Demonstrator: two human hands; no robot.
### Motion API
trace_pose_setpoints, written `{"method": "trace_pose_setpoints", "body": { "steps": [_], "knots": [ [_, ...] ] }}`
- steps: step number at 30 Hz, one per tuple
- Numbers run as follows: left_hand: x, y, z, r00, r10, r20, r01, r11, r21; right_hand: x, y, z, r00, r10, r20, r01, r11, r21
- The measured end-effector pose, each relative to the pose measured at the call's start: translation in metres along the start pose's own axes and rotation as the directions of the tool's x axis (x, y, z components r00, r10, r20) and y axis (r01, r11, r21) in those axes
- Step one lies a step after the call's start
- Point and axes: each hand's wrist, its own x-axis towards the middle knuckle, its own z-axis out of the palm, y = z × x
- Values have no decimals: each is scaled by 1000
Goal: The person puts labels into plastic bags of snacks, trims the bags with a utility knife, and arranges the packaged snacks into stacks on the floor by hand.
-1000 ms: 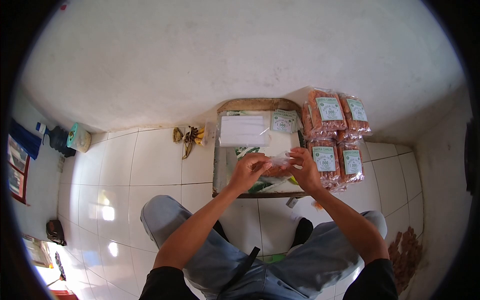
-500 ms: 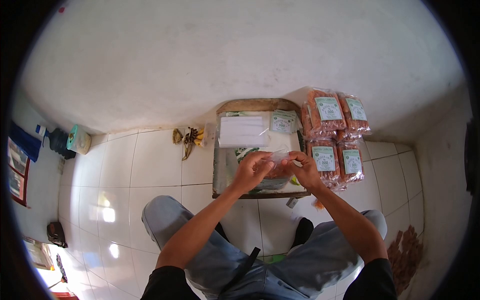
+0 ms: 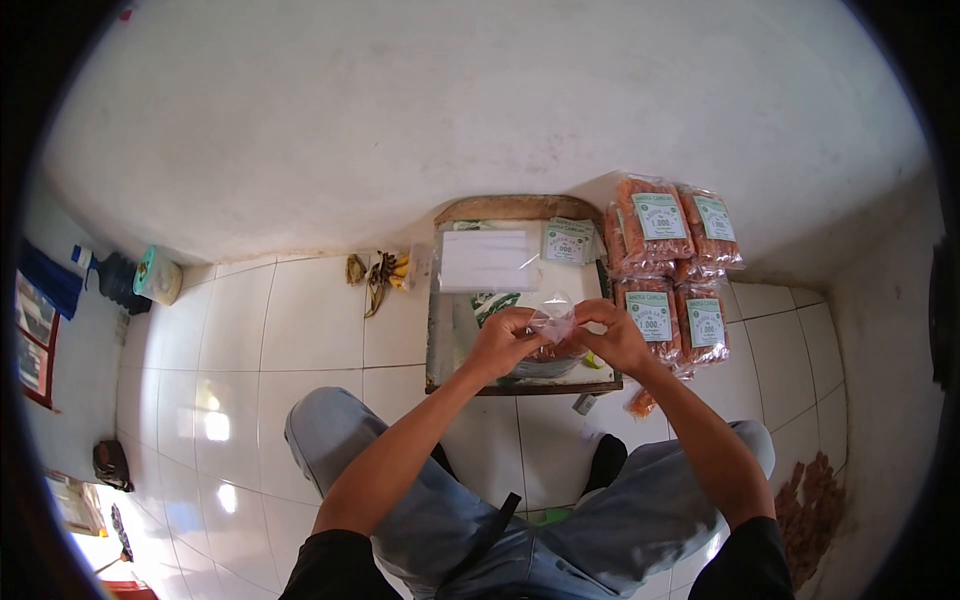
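Note:
Over the front of a low table (image 3: 438, 350), my left hand (image 3: 505, 342) pinches the left side of a clear plastic bag (image 3: 554, 318). My right hand (image 3: 608, 335) grips the bag's right side. The bag's top stands up between my hands, and orange-brown contents show low in it, partly covered by my fingers. Behind my hands lie a stack of white sheets (image 3: 488, 262) and a pile of green and white labels (image 3: 568, 243).
Several filled, labelled packs (image 3: 655, 225) are stacked right of the table. Bananas (image 3: 398, 272) lie on the floor at its left. A tub (image 3: 158, 277) and a water bottle (image 3: 118, 282) stand far left. Brown pieces (image 3: 810, 510) lie at the lower right.
The bag's top has risen and spread a little between my hands. My right hand has turned slightly, and both hands stay close together over the table.

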Motion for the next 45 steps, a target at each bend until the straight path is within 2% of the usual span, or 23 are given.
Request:
{"method": "trace_pose_setpoints", "body": {
  "steps": [2,3,5,6,7,9,10,13,17,19,24,26,28,29,31,32,34,35,37,38,39,41,45],
  "knots": [
    [0,-7,0,999,37,-37,-34,996,85,6,-25,-10,992,74,97,-54,980,-193],
    [-1,-6,0,998,37,-40,-34,996,85,10,-32,-14,992,73,100,-53,980,-193],
    [-2,-4,-1,994,96,-51,-78,956,281,16,-44,-20,987,-152,57,159,976,-149],
    [-2,-7,-1,994,96,-51,-78,956,281,19,-51,-25,972,-218,86,234,924,-303],
    [-2,-10,-1,995,84,-56,-65,958,279,20,-55,-27,972,-218,86,234,924,-303],
    [-2,-14,0,996,71,-60,-52,959,279,22,-60,-27,936,-252,247,343,817,-464],
    [-2,-15,0,995,73,-66,-52,959,280,23,-57,-27,922,-276,272,380,780,-498],
    [-3,-17,1,996,67,-55,-50,960,275,24,-61,-27,877,-321,358,472,717,-513],
    [-4,-8,2,995,104,-11,-94,933,347,26,-63,-26,877,-327,352,473,715,-514],
    [-3,-6,3,994,107,-23,-93,935,342,27,-60,-23,926,-253,281,361,812,-458],
    [-3,0,2,999,42,12,-44,958,283,29,-63,-17,973,-167,157,213,912,-350],
    [-1,0,1,992,111,68,-128,916,379,31,-63,-15,986,-116,120,149,935,-321],
    [-1,2,2,995,78,56,-93,934,344,31,-64,-12,990,125,61,-112,977,-183],
    [-1,3,2,998,46,46,-58,950,308,31,-65,-13,990,125,61,-112,977,-183],
    [-1,5,1,997,63,55,-77,945,317,30,-67,-17,990,138,-5,-138,990,-3],
    [-1,6,0,995,81,63,-97,941,325,28,-64,-23,990,138,-3,-138,990,-2],
    [-1,4,-1,996,85,38,-93,934,344,23,-55,-42,989,-52,140,88,960,-266],
    [-1,2,-1,996,91,15,-90,928,362,19,-52,-45,988,-53,145,90,959,-267],
    [-2,5,4,989,143,-33,-127,944,305,7,-51,-44,931,-196,309,313,864,-393],
    [-2,7,6,979,191,-78,-166,954,252,2,-51,-40,936,-103,336,230,903,-364],
    [-3,8,6,979,191,-78,-166,954,250,-1,-51,-35,936,-102,336,229,903,-364],
    [-2,9,5,977,209,-53,-177,917,358,-5,-47,-25,931,-134,339,259,899,-353],
    [-1,-1,2,984,170,-47,-151,949,276,-8,-30,-14,927,-199,317,297,906,-301]
  ]
}}
